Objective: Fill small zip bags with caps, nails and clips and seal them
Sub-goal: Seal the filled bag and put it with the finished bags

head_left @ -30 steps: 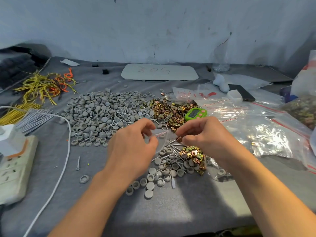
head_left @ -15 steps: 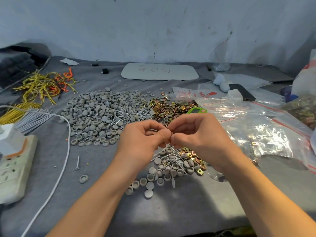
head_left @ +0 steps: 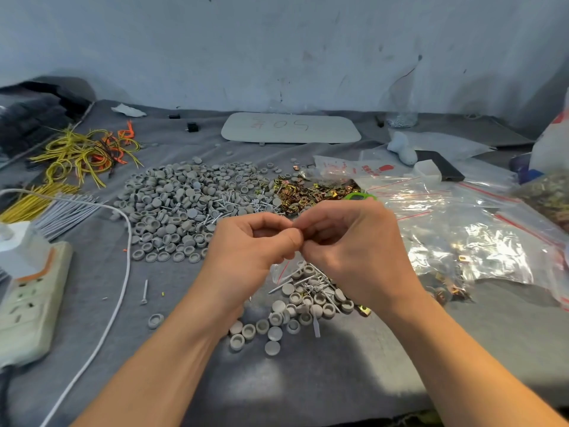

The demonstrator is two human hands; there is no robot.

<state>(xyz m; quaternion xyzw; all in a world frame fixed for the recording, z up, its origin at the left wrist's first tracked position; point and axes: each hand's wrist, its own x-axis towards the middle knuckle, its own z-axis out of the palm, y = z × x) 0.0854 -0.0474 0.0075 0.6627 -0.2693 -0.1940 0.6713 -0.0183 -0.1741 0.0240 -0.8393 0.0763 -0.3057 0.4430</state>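
Zip bag [head_left: 284, 266] hangs between both hands, just above the near heap [head_left: 308, 303] of caps, nails and clips on the table [head_left: 308, 380]; left hand [head_left: 249, 245] and right hand [head_left: 354, 241] pinch its mouth with curled fingers [head_left: 289, 238] — opening or sealing, probably; its contents are hidden. Farther back, the cap pile [head_left: 184, 204] and brass clips [head_left: 308, 189] lie loose — much seems left; large bags [head_left: 462, 241] at right hold shiny packets, a few clips showing.

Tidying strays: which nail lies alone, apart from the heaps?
The nail left of the left hand, on bare cloth near the white cable; the rest lie among caps.
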